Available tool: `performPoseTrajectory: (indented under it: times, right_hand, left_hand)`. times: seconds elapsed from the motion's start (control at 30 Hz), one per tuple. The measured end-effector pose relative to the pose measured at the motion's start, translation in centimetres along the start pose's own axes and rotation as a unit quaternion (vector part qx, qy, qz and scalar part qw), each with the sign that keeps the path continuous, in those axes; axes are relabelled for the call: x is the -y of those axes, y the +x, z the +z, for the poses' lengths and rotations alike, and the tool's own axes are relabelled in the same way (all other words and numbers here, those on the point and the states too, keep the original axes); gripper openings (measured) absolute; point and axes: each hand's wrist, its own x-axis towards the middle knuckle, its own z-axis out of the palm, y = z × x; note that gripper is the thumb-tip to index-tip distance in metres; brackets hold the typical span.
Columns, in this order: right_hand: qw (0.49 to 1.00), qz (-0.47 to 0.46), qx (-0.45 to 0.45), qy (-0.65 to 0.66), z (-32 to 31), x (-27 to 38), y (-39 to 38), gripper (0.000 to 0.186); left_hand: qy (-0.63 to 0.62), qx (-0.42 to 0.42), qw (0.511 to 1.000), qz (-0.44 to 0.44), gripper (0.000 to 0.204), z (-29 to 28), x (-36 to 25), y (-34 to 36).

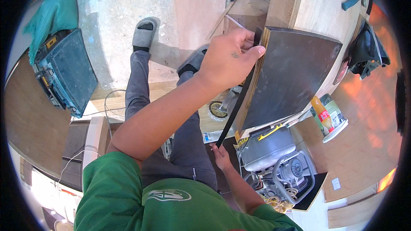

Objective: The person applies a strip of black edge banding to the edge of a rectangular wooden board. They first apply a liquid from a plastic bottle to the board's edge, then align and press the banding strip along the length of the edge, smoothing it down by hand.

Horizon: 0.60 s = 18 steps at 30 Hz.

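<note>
A long thin black edge-banding strip (235, 113) runs slantwise along the raw wooden edge of a dark-faced board (295, 72). My left hand (233, 57) reaches across to the board's far corner. Its fingers are closed round the upper end of the strip, with the thumb against the edge. Lower down, my right hand (221, 157) pinches the strip's other end, which hangs a little away from the board. Part of the left fingers is hidden behind the hand.
Below the board stands an air compressor (269, 154) with a coiled yellow hose. At left are a blue tool case (68, 75) and a teal sack (60, 13). A blue-handled hammer (352, 3), an orange drink bottle (322, 113) and a slatted timber piece (286, 0) are at right.
</note>
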Motion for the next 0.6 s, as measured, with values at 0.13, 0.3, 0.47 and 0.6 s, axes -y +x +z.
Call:
performPoseTrajectory:
  times: [0.13,0.3,0.47,0.6]
  right_hand:
    - [1.000,0.000,0.001,-0.006,-0.6,1.3,0.0,0.045]
    - [1.000,0.006,0.005,-0.009,-0.5,1.0,0.2,0.044]
    - [0.999,0.031,0.009,-0.002,-0.5,1.6,0.0,0.043]
    - [0.999,0.024,0.005,-0.021,-0.6,2.8,-0.3,0.044]
  left_hand:
    - [-0.029,0.005,0.999,0.014,0.034,0.3,0.0,0.3]
    - [-0.004,0.008,1.000,0.000,0.034,0.4,-0.3,0.4]
    - [-0.006,0.011,1.000,0.007,0.035,0.5,-0.3,0.4]
    - [0.002,0.011,1.000,0.006,0.035,0.5,-0.4,0.2]
